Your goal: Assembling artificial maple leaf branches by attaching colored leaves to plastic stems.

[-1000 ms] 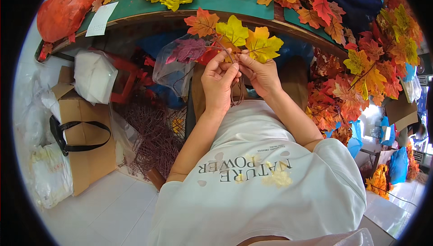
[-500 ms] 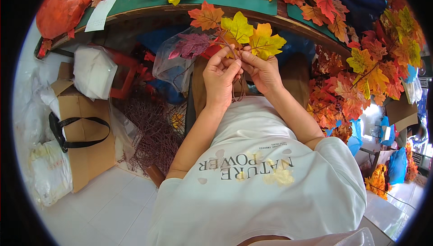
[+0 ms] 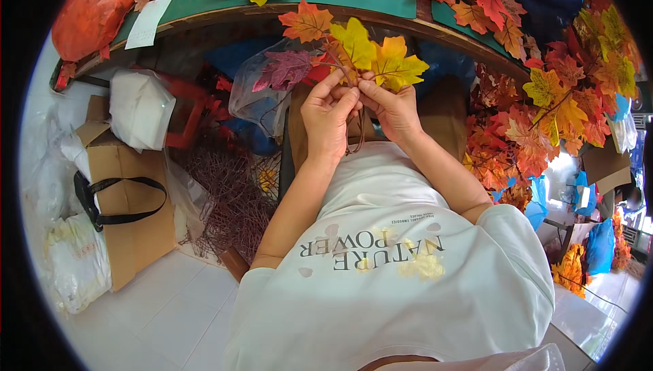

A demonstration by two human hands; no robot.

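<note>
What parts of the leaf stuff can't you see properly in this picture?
- Head view: where the leaf stems join is hidden behind the left hand and right hand.
- Head view: the lap and whatever lies on it are covered by the white shirt.
- Head view: the leaf pile on the right is bent and cut off by the dark rim.
- Head view: the contents of the cardboard box are closed in.
</note>
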